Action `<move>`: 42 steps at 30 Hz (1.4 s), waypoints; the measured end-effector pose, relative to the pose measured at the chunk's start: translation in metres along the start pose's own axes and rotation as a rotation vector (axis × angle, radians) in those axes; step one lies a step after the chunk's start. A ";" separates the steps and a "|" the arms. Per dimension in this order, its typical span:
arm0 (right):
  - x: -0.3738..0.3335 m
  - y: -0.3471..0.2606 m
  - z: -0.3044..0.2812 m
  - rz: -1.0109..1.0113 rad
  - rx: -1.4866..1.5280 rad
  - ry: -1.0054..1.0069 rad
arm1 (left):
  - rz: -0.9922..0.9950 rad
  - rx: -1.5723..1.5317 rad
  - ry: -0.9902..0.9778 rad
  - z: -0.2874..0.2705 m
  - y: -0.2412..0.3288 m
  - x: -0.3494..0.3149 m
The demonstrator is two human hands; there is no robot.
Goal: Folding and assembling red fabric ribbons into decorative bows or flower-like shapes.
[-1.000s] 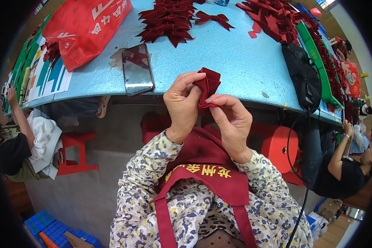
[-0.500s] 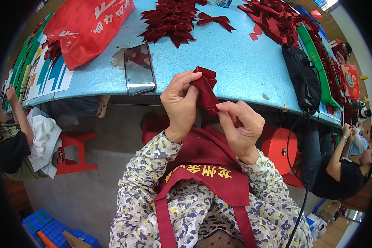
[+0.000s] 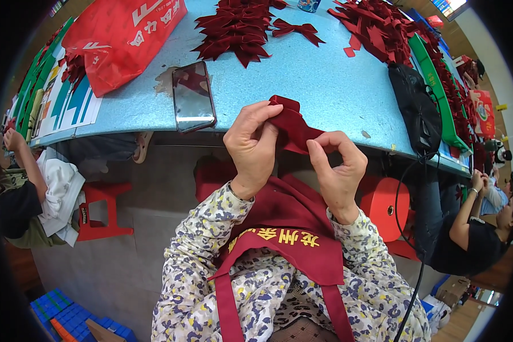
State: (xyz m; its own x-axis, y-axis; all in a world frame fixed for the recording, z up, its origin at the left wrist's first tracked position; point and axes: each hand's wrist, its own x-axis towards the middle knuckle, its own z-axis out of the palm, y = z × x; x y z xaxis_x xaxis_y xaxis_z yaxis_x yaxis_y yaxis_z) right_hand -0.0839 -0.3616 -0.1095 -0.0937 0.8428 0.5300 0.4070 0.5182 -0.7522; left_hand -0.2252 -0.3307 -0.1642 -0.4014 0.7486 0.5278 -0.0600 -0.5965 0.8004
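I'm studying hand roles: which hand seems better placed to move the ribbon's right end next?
Probably the right hand: it pinches that end of the red ribbon, while the left hand grips the folds.

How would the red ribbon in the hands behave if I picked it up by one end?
Probably floppy: the ribbon folds and bends between the left hand and right hand. It likely weighs little, being a thin, narrow strip. Its velvety look suggests it wouldn't slip easily.

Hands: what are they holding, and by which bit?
A red ribbon: the left hand pinches its folded upper end, the right hand its lower end.
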 end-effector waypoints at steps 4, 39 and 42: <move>-0.003 0.005 0.007 0.131 0.124 0.112 | 0.077 0.108 -0.001 0.000 0.001 0.000; 0.012 -0.018 0.034 0.238 0.435 -0.214 | 0.005 0.063 0.107 -0.032 0.003 0.001; 0.011 -0.031 0.042 0.015 0.226 -0.163 | 0.126 0.188 0.127 -0.041 0.008 0.006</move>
State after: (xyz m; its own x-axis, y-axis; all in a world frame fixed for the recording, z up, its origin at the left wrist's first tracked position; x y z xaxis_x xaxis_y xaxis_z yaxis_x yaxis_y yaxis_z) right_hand -0.1355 -0.3618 -0.0967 -0.2416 0.8533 0.4620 0.1985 0.5095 -0.8373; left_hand -0.2651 -0.3430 -0.1667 -0.5076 0.6224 0.5958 0.1642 -0.6090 0.7760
